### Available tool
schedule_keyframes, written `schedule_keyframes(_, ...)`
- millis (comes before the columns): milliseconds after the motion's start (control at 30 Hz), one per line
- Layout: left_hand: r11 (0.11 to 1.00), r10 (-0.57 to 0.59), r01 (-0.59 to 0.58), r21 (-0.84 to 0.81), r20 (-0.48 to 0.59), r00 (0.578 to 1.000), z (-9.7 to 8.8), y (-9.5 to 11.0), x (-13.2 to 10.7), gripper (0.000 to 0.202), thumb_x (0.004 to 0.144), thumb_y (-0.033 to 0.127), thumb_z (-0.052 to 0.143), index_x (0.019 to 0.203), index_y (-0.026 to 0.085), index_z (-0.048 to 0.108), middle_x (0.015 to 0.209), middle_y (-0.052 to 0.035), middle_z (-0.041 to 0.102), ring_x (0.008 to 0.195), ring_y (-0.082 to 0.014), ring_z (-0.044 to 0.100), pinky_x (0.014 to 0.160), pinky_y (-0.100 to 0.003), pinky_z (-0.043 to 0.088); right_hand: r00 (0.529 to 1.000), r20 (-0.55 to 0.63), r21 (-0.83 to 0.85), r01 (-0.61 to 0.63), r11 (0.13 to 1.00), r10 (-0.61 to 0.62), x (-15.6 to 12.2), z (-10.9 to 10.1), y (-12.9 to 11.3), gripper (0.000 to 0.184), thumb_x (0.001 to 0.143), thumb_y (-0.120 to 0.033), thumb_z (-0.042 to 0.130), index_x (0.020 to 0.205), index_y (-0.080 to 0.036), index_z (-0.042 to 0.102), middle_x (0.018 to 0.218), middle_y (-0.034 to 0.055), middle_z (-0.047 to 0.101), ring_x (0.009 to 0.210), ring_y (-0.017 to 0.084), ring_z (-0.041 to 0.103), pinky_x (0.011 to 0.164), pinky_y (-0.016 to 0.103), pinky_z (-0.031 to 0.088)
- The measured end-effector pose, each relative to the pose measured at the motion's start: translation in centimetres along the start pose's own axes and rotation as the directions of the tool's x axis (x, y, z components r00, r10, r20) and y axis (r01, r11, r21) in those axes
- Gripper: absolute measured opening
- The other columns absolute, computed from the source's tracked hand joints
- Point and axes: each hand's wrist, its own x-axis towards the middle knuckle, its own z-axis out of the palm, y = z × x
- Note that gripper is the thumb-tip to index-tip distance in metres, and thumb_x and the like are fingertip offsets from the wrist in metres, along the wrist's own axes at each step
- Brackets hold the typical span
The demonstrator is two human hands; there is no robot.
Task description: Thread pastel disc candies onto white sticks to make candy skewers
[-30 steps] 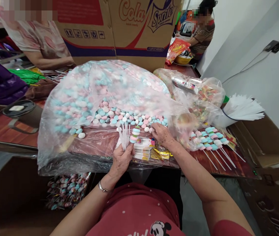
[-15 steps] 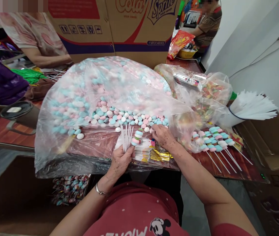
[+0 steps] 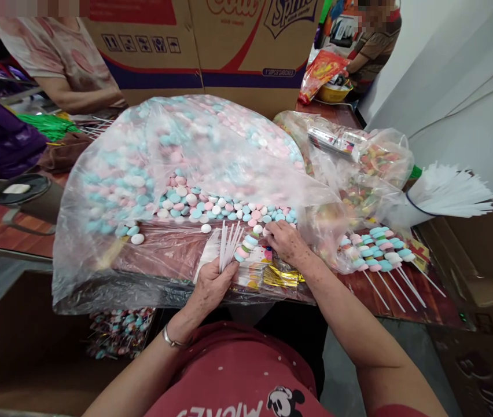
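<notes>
Several white sticks (image 3: 229,246) stand up in a bunch from my left hand (image 3: 215,285), whose fingers are closed round them. The same hand holds a candy skewer (image 3: 245,248) of blue, pink, white and green pieces, leaning to the right. My right hand (image 3: 289,244) is beside the skewer's top, fingertips pinched on a small pale candy that is mostly hidden. Loose candies (image 3: 220,207) in pink, blue and white spill from the mouth of a large clear bag (image 3: 111,174). Under my hands lie printed wrappers and gold twist ties (image 3: 284,277).
To the right lie finished-looking candy skewers (image 3: 379,249), below a bag of gummies (image 3: 376,159) and a tub of white sticks (image 3: 446,194). A lidded mug (image 3: 33,202) stands left. A big carton (image 3: 203,58) rises behind; two people are beyond. An open box (image 3: 25,336) sits below left.
The skewer in my left hand has tilted to the right, its top now closer to my right fingertips. My left hand has shifted slightly right. The whole view has moved a little.
</notes>
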Motion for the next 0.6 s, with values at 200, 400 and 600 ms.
schedule_keyframes(200, 0.995, 0.027, -0.028, 0.091, 0.004, 1.0, 0.0, 0.5, -0.1, 0.034, 0.084, 0.043, 0.057, 0.061, 0.018, 0.054, 0.051, 0.0045, 0.044, 0.048, -0.0092, 0.035, 0.046, -0.022, 0.027, 0.98, -0.063, 0.24, -0.168, 0.956, 0.188, 0.1, -0.2, -0.4, 0.013, 0.08, -0.009, 0.052, 0.083, -0.019, 0.059, 0.079, 0.0071, 0.066, 0.079, 0.02, 0.058, 0.071, 0.029, 0.042)
schedule_keyframes(400, 0.98, 0.093, -0.094, 0.177, 0.014, 0.996, 0.4, 1.5, -0.1, 0.032, 0.083, 0.035, 0.054, 0.056, 0.019, 0.052, 0.051, 0.0041, 0.045, 0.05, -0.0101, 0.038, 0.05, -0.023, 0.031, 0.899, 0.144, 0.948, -0.245, 0.203, 0.414, 0.0, -1.2, -0.4, 0.021, 0.076, -0.037, 0.067, 0.081, -0.021, 0.055, 0.063, -0.0044, 0.061, 0.05, 0.01, 0.05, 0.05, 0.023, 0.039)
schedule_keyframes(600, 0.976, 0.089, -0.089, 0.199, 0.011, 0.996, 0.6, 1.7, 0.0, 0.032, 0.084, 0.036, 0.052, 0.057, 0.019, 0.051, 0.05, 0.0046, 0.044, 0.049, -0.0104, 0.038, 0.05, -0.024, 0.031, 0.877, 0.268, 0.963, -0.242, -0.116, 0.399, 0.1, -1.3, -0.7, 0.029, 0.064, -0.034, 0.08, 0.077, -0.018, 0.06, 0.056, -0.0056, 0.062, 0.042, 0.007, 0.047, 0.042, 0.019, 0.034)
